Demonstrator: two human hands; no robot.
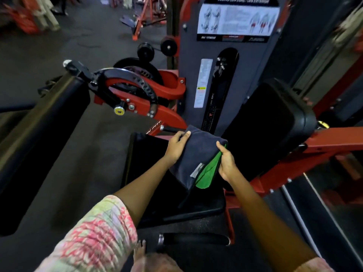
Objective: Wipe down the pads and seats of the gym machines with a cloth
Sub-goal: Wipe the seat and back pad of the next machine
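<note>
A dark grey cloth point(198, 152) with a green cloth point(206, 177) folded under it hangs between both hands above the black seat point(149, 160) of a red leg machine. My left hand point(176, 147) grips the cloth's left edge, thumb on top. My right hand point(226, 160) pinches the right edge where grey meets green. The black back pad point(271, 124) stands tilted just right of the cloth.
A long black roller pad point(39, 138) lies at the left. The grey weight-stack cover point(196, 75) with an instruction placard rises behind the seat. A black handle point(194, 239) sticks out below the seat. Red frame bars point(334, 142) run to the right. My bare foot point(139, 250) stands on dark floor.
</note>
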